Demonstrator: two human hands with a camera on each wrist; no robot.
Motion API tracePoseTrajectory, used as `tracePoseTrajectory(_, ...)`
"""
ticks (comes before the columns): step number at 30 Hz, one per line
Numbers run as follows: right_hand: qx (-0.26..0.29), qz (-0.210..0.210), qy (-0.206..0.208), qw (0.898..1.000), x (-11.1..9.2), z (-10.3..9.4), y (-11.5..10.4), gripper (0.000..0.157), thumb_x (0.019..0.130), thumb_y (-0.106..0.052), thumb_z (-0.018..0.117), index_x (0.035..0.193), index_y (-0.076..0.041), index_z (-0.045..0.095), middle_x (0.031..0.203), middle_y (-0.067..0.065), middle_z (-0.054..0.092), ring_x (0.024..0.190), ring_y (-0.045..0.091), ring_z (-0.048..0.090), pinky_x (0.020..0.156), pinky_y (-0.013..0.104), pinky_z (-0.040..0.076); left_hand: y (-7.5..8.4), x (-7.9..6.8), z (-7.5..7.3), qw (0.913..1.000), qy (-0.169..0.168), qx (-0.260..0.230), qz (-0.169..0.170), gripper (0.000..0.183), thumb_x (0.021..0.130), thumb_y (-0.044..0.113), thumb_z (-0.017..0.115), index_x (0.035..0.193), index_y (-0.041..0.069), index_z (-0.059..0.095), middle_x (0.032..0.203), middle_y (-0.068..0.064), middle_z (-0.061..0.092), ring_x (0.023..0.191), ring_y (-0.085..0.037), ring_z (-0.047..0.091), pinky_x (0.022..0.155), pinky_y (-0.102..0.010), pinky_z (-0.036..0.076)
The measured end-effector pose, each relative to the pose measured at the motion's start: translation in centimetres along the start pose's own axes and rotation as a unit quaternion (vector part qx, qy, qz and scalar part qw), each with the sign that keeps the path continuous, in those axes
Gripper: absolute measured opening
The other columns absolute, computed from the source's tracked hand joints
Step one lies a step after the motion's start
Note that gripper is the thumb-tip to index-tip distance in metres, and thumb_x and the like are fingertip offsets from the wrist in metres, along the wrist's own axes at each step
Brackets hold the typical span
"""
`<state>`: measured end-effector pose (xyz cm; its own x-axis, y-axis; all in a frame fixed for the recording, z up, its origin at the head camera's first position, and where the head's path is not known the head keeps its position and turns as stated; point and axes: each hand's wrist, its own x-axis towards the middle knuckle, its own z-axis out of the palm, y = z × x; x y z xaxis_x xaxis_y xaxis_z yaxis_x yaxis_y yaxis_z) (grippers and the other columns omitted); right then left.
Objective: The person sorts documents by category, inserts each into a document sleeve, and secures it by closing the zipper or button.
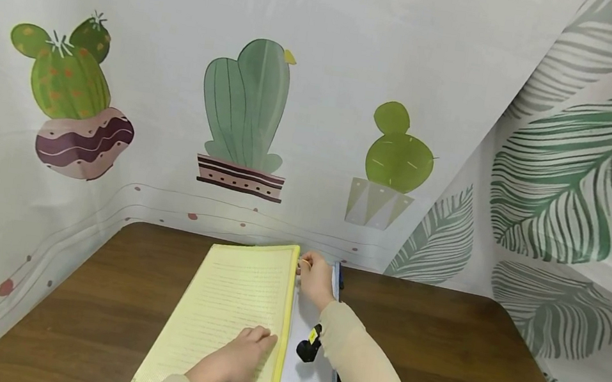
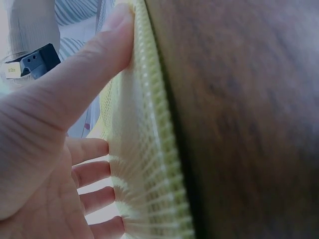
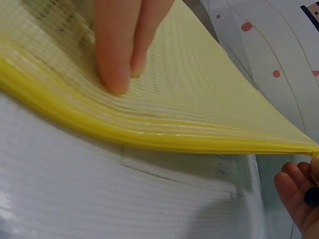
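A yellow mesh zip folder [image 1: 238, 285] with lined, printed paper showing through lies on the wooden table. My left hand [image 1: 239, 363] rests on its near right part, fingers extended. In the left wrist view the thumb [image 2: 94, 64] touches the folder's edge and the fingertips touch its face. At the far right corner my right hand [image 1: 317, 280] pinches the small zipper pull [image 3: 315, 155] of the yellow folder. The yellow zipper edge [image 3: 149, 142] is raised and bowed. A white mesh zip folder [image 1: 310, 379] lies partly beneath the yellow one.
The brown table [image 1: 436, 350] reaches back to a wall covering [image 1: 341, 15] printed with cacti and leaves. A small dark item [image 1: 341, 278] sits by the white folder's far right corner. The right wrist carries a black camera [image 1: 309, 346] above the white folder.
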<state>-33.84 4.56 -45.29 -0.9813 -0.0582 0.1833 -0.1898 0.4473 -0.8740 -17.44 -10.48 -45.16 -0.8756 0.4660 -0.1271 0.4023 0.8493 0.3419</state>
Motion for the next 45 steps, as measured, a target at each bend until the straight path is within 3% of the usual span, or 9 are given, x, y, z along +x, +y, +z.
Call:
tracePoseTrajectory(7,0.004,0.003,-0.002,1.0,0.4,-0.3,-0.7,0.011,0.095,-0.006,0.051,0.102,-0.001,0.058,0.093,0.014,0.063,0.081,0.021,0.066,0.062,0.028,0.057,0.3,-0.2,-0.2,1.0,0.003,0.004,0.004,0.123,0.041,0.054,0.088,0.141,0.002,0.039,0.14,-0.013,0.042,0.127,-0.032,0.039,0.106,-0.042,0.041)
tracePoseTrajectory(13,0.005,-0.003,-0.003,1.0,0.6,-0.9,-1.3,0.011,0.095,-0.005,0.051,0.104,-0.001,0.057,0.095,0.017,0.062,0.086,0.029,0.067,0.061,0.026,0.056,0.3,-0.1,-0.1,0.9999,0.004,0.009,0.007,0.124,0.041,0.055,0.087,0.141,0.002,0.039,0.14,-0.012,0.042,0.127,-0.031,0.039,0.106,-0.042,0.041)
tracePoseTrajectory(20,-0.006,-0.018,0.005,1.0,1.2,-1.2,-1.9,0.011,0.095,-0.006,0.052,0.103,0.0,0.058,0.093,0.015,0.063,0.081,0.022,0.066,0.06,0.024,0.056,0.4,-0.1,-0.2,1.0,0.004,0.007,0.004,0.124,0.041,0.056,0.087,0.141,0.002,0.039,0.14,-0.013,0.041,0.127,-0.031,0.039,0.107,-0.042,0.04)
tracePoseTrajectory(28,-0.01,-0.022,0.004,1.0,1.5,-1.5,-2.7,0.011,0.096,-0.008,0.051,0.101,-0.001,0.058,0.089,0.014,0.063,0.088,0.034,0.066,0.061,0.026,0.056,0.5,-0.2,-0.4,0.9999,0.004,0.006,0.008,0.124,0.041,0.056,0.087,0.141,0.0,0.039,0.139,-0.014,0.042,0.127,-0.032,0.039,0.107,-0.043,0.039)
tracePoseTrajectory(32,-0.016,-0.016,0.003,1.0,1.5,-1.6,-2.8,0.011,0.096,-0.008,0.051,0.101,-0.002,0.058,0.09,0.014,0.063,0.085,0.032,0.067,0.059,0.025,0.055,0.5,-0.2,-0.3,1.0,0.004,0.005,0.007,0.124,0.041,0.056,0.087,0.141,0.0,0.039,0.139,-0.014,0.042,0.127,-0.033,0.039,0.107,-0.043,0.039)
tracePoseTrajectory(38,-0.007,0.006,-0.015,1.0,0.9,-1.8,-2.2,0.016,0.095,-0.007,0.052,0.107,0.0,0.06,0.098,0.017,0.063,0.081,0.031,0.067,0.058,0.029,0.056,0.3,0.0,-0.1,0.9999,0.008,0.008,0.006,0.125,0.04,0.057,0.086,0.141,0.001,0.039,0.14,-0.014,0.041,0.128,-0.033,0.039,0.107,-0.044,0.039)
tracePoseTrajectory(45,0.021,0.035,-0.008,0.999,-0.4,-1.8,0.2,0.02,0.092,-0.004,0.055,0.108,0.006,0.063,0.096,0.023,0.064,0.081,0.034,0.068,0.064,0.039,0.059,-0.1,0.1,0.1,1.0,-0.006,0.0,0.0,0.124,0.042,0.057,0.086,0.141,0.002,0.038,0.141,-0.013,0.04,0.129,-0.033,0.037,0.107,-0.044,0.04)
